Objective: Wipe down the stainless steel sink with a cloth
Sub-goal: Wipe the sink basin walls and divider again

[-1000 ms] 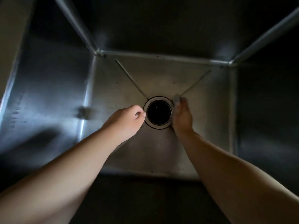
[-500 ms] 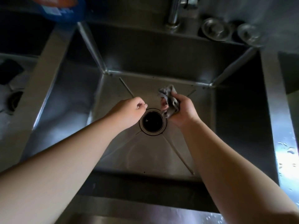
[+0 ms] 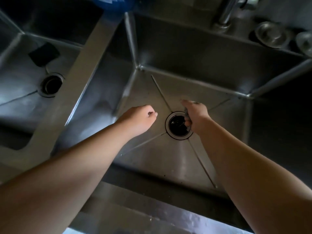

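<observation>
I look down into a deep stainless steel sink (image 3: 168,162) with a round drain (image 3: 178,126) in the middle of its floor. My right hand (image 3: 195,115) is down at the drain's right rim, closed around a grey cloth (image 3: 187,119); only a dark bunch of it shows under the fingers. My left hand (image 3: 140,119) hovers just left of the drain with its fingers curled in and nothing in it.
A second basin (image 3: 20,92) with its own drain (image 3: 50,84) and a dark pad (image 3: 44,54) lies to the left, past a steel divider (image 3: 81,68). A faucet base (image 3: 222,19), two metal strainers (image 3: 271,34) and a blue object (image 3: 114,4) sit along the back ledge.
The view has pulled back and tilted left, showing the second basin. My right hand has brought the raised cloth down to the drain rim. The left hand stays beside the drain.
</observation>
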Action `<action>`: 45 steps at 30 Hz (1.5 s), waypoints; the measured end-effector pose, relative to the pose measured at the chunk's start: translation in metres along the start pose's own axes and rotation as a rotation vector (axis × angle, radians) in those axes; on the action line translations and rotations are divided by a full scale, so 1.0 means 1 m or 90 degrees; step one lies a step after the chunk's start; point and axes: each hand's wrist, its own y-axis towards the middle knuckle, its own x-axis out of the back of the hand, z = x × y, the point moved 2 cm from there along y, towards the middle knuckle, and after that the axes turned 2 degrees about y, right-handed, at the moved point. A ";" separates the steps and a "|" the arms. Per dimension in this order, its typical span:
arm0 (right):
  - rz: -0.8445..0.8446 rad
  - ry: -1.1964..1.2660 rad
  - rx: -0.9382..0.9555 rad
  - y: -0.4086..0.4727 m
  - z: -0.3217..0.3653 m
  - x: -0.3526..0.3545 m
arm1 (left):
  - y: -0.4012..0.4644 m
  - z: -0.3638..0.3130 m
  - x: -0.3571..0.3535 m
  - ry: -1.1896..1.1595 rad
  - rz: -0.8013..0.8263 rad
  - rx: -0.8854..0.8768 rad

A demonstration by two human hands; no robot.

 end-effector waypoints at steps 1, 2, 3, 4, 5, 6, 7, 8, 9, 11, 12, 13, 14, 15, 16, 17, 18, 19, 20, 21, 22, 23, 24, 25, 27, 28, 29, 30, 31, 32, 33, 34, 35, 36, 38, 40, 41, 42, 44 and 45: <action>-0.011 -0.031 0.008 0.001 -0.001 -0.002 | -0.001 0.003 0.000 -0.003 0.002 0.000; -0.021 -0.056 0.016 0.002 -0.001 -0.003 | -0.001 0.006 0.000 -0.004 0.003 0.002; -0.029 -0.076 0.023 0.003 -0.002 -0.005 | -0.002 0.008 -0.001 0.000 0.004 0.004; -0.035 -0.091 0.027 0.004 -0.002 -0.006 | -0.002 0.011 -0.001 0.005 0.005 0.006; -0.042 -0.102 0.028 0.005 -0.002 -0.007 | -0.002 0.013 0.000 0.008 0.005 0.008; -0.048 -0.108 0.024 0.005 -0.002 -0.007 | -0.002 0.014 0.000 0.009 0.003 0.009; -0.053 -0.110 0.019 0.005 -0.003 -0.007 | -0.002 0.015 0.000 0.010 0.002 0.008; -0.057 -0.109 0.014 0.005 -0.003 -0.007 | -0.002 0.015 0.000 0.011 0.001 0.007; -0.061 -0.104 0.012 0.006 -0.004 -0.006 | -0.002 0.015 0.000 0.014 0.001 0.006; -0.079 -0.077 0.012 0.007 -0.005 -0.002 | 0.000 0.013 0.000 0.018 0.003 0.007; -0.090 -0.062 0.016 0.009 -0.006 0.002 | 0.000 0.011 -0.001 0.018 0.005 0.009; -0.097 -0.060 0.025 0.011 -0.007 0.008 | 0.001 0.009 -0.001 0.019 0.008 0.011; -0.094 -0.082 0.040 0.013 -0.008 0.015 | 0.002 0.007 -0.002 0.020 0.012 0.012; -0.082 -0.131 0.061 0.016 -0.010 0.023 | 0.003 0.005 -0.003 0.019 0.017 0.010; -0.072 -0.195 0.088 0.019 -0.012 0.033 | 0.003 0.002 -0.004 0.016 0.023 0.008; -0.071 -0.252 0.118 0.023 -0.014 0.045 | 0.004 0.000 -0.005 0.012 0.030 0.005; -0.082 -0.286 0.142 0.026 -0.015 0.059 | 0.005 -0.001 -0.006 0.006 0.035 0.004; -0.098 -0.312 0.152 0.030 -0.016 0.074 | 0.006 -0.003 -0.008 -0.003 0.036 0.007; -0.129 -0.353 0.155 0.034 -0.018 0.090 | 0.007 -0.003 -0.009 -0.010 0.037 0.013; -0.168 -0.421 0.151 0.039 -0.019 0.107 | 0.009 -0.004 -0.011 -0.014 0.038 0.020; -0.190 -0.502 0.138 0.045 -0.022 0.121 | 0.010 -0.004 -0.013 -0.012 0.042 0.025; -0.192 -0.574 0.129 0.050 -0.025 0.133 | 0.012 -0.005 -0.014 -0.007 0.048 0.025; -0.180 -0.646 0.120 0.053 -0.030 0.141 | 0.013 -0.005 -0.016 -0.001 0.054 0.023; -0.160 -0.720 0.110 0.055 -0.037 0.146 | 0.015 -0.006 -0.018 0.003 0.059 0.022; -0.113 -0.851 0.089 0.056 -0.056 0.150 | 0.017 -0.008 -0.022 0.006 0.069 0.017; -0.100 -0.882 0.082 0.054 -0.067 0.150 | 0.018 -0.010 -0.024 0.008 0.076 0.015; -0.093 -0.898 0.075 0.054 -0.077 0.149 | 0.019 -0.011 -0.026 0.010 0.084 0.012; -0.091 -0.913 0.065 0.054 -0.086 0.147 | 0.020 -0.013 -0.028 0.012 0.093 0.009; -0.093 -0.915 0.056 0.054 -0.094 0.144 | 0.020 -0.015 -0.030 0.014 0.101 0.005; -0.097 -0.904 0.056 0.057 -0.099 0.141 | 0.021 -0.016 -0.031 0.014 0.105 0.002; -0.106 -0.883 0.069 0.062 -0.100 0.138 | 0.023 -0.017 -0.034 0.016 0.107 0.000; -0.116 -0.863 0.093 0.068 -0.099 0.135 | 0.025 -0.018 -0.036 0.019 0.106 -0.002; -0.128 -0.853 0.125 0.075 -0.096 0.134 | 0.028 -0.018 -0.038 0.024 0.106 -0.003; -0.139 -0.854 0.163 0.082 -0.091 0.133 | 0.030 -0.018 -0.040 0.030 0.105 -0.003; -0.150 -0.857 0.249 0.097 -0.079 0.132 | 0.035 -0.018 -0.044 0.039 0.105 -0.002; -0.154 -0.844 0.329 0.106 -0.074 0.134 | 0.038 -0.019 -0.049 0.050 0.111 -0.001; -0.166 -0.825 0.349 0.108 -0.074 0.135 | 0.040 -0.019 -0.052 0.053 0.114 -0.003; -0.192 -0.796 0.346 0.106 -0.077 0.138 | 0.041 -0.020 -0.054 0.054 0.119 -0.005; -0.265 -0.761 0.283 0.094 -0.088 0.143 | 0.041 -0.023 -0.056 0.054 0.130 -0.010; -0.288 -0.772 0.251 0.083 -0.097 0.140 | 0.040 -0.025 -0.057 0.052 0.134 -0.012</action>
